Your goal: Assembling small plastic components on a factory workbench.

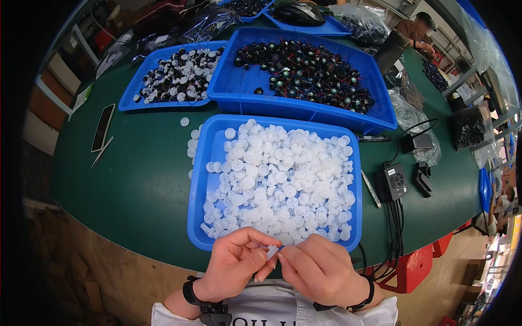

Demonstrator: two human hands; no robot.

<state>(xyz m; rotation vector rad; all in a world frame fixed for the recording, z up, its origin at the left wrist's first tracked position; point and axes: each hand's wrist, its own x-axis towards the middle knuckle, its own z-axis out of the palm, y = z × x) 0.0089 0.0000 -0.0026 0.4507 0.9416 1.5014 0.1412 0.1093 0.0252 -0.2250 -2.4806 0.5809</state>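
Over the near edge of a blue tray (194, 190), both my hands meet. My left hand (235, 263) pinches a small translucent white plastic part (272, 251) between thumb and forefinger. Fingertips of my right hand (322, 269) are pressed together right beside that part; what they hold, if anything, is hidden. In the tray lies a heap of translucent white plastic parts (288, 182), round and cap-like. A few more loose white parts (192, 144) lie on the green table along the tray's left side.
Behind stand a large blue bin (247, 95) of black round parts with thin wires and a blue tray (128, 100) of black-and-white parts. A phone (103, 127) and tweezers (102, 151) lie left; a black box with cables (391, 182) right. A red stool (416, 269) stands below. Another person (416, 32) sits far right.
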